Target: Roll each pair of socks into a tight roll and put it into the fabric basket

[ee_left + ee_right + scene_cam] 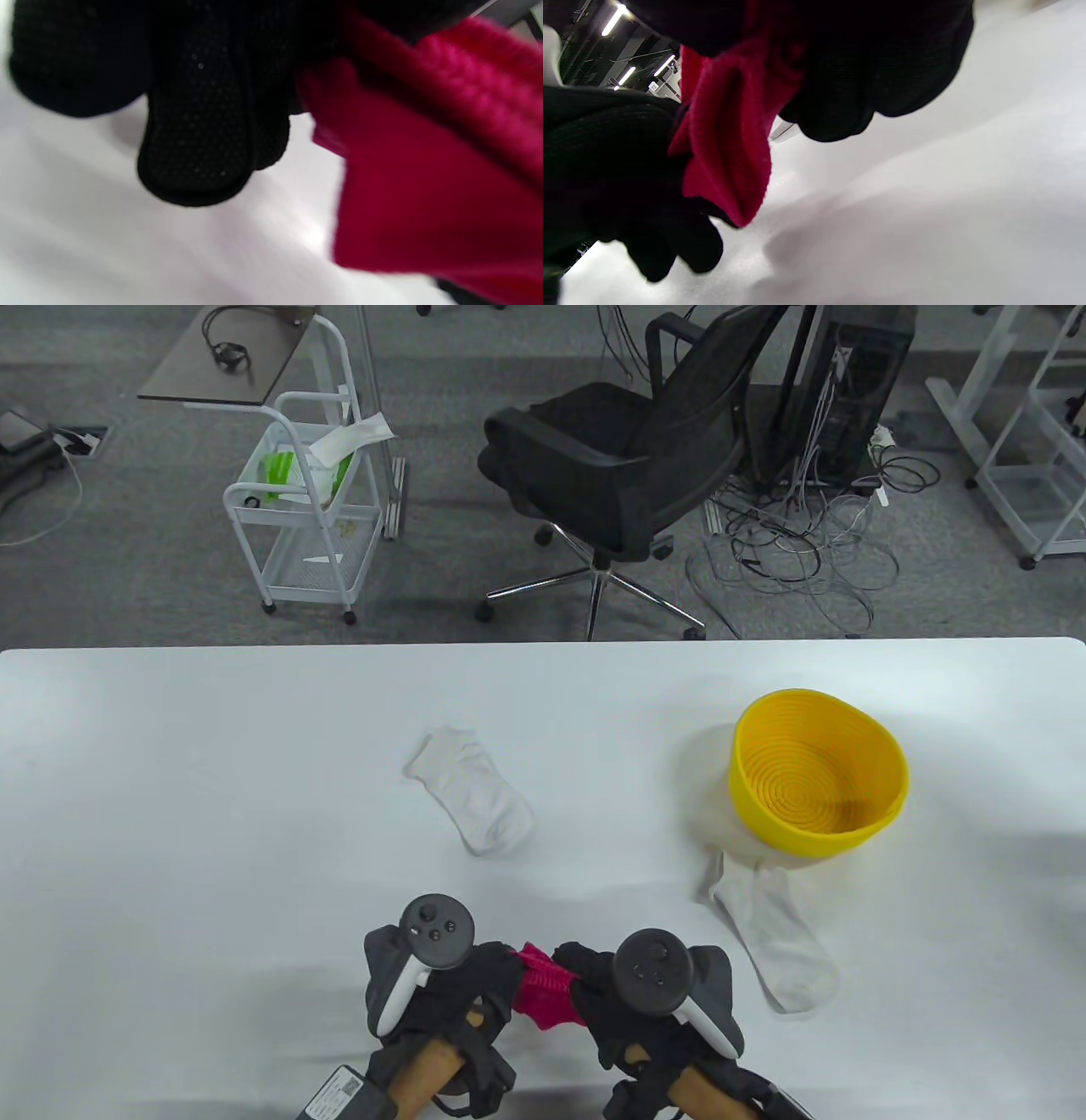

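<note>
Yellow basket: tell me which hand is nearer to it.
Right. The right hand sits below-left of the yellow basket; the left hand is farther left, past the pink sock.

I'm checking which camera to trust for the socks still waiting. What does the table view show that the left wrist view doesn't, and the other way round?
Only the table view shows the yellow basket, with nothing in it, two white socks lying flat on the table, the right hand, and the office chair beyond.

Only the left wrist view shows the dotted pads of the left hand's fingers up close, blurred.

Both show the left hand gripping the red sock above the white tabletop.
</note>
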The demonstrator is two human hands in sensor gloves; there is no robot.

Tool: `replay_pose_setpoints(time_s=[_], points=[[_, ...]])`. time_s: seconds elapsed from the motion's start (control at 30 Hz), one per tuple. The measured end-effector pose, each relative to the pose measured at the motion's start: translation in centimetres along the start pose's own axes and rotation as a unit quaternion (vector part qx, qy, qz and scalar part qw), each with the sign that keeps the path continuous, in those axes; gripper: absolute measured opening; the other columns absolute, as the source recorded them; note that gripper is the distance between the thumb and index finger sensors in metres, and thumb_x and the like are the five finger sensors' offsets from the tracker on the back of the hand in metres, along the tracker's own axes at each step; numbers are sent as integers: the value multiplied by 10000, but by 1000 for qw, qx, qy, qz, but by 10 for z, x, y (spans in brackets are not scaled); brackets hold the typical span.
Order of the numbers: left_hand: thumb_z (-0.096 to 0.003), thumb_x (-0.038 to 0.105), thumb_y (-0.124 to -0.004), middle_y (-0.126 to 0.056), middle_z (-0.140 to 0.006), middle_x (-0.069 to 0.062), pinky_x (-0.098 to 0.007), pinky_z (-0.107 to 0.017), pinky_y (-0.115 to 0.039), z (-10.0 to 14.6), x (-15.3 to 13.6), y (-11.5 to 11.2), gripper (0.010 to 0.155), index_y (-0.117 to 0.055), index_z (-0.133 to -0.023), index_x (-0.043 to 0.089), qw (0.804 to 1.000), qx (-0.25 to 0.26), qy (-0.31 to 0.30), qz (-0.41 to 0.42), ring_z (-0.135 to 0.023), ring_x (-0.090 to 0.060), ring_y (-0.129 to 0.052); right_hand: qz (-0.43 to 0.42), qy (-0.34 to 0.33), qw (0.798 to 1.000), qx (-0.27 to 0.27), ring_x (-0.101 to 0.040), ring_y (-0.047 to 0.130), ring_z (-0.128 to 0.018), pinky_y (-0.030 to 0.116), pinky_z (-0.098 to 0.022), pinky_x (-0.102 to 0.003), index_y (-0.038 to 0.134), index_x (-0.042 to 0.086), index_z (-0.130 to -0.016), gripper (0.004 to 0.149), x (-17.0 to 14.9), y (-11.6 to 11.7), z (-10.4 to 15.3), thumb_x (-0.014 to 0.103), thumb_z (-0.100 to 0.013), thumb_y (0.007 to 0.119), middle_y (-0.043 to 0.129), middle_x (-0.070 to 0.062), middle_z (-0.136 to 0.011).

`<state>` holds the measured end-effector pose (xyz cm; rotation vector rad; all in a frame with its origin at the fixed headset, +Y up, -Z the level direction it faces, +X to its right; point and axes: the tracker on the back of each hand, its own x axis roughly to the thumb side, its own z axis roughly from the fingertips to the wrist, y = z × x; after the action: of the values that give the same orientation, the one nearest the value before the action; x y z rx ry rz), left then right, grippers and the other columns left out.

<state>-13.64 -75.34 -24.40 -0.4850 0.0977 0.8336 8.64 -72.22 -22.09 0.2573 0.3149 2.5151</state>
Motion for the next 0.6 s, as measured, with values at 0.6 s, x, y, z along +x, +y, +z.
replay_pose_setpoints(time_s=[0.6], points=[[-390, 448, -736, -1074, -605, -92, -414, -371, -900, 25, 33, 8, 505, -918, -734, 126, 962, 13, -261, 84, -441, -219, -1145, -216, 138, 963, 86, -189, 1089, -572, 918, -441, -443, 810, 207, -868, 462, -54, -7, -21, 391, -448, 756, 994, -41, -759]])
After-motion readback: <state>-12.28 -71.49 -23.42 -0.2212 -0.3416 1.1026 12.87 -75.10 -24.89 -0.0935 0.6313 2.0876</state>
